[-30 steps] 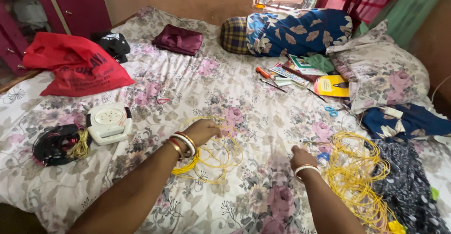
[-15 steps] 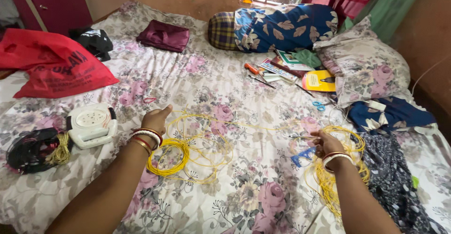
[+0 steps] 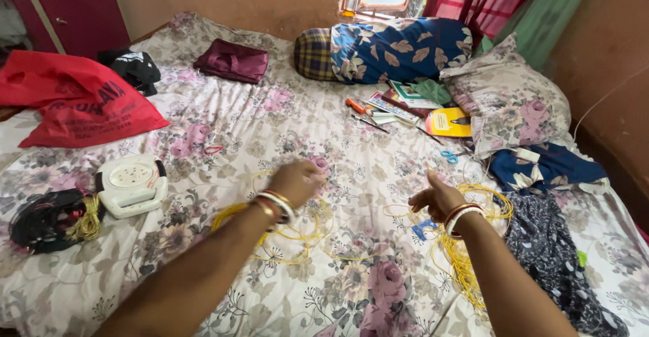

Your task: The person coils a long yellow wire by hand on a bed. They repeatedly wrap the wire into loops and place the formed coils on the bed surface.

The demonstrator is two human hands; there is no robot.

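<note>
Wire (image 3: 297,232) — yellow loops under left hand (image 3: 297,181) | right hand (image 3: 436,200) beside tangle (image 3: 466,256)

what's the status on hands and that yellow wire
Left hand over the yellow wire coil, grip unclear. Right hand by the loose yellow wire pile, thumb up. Nothing blocking.
</note>
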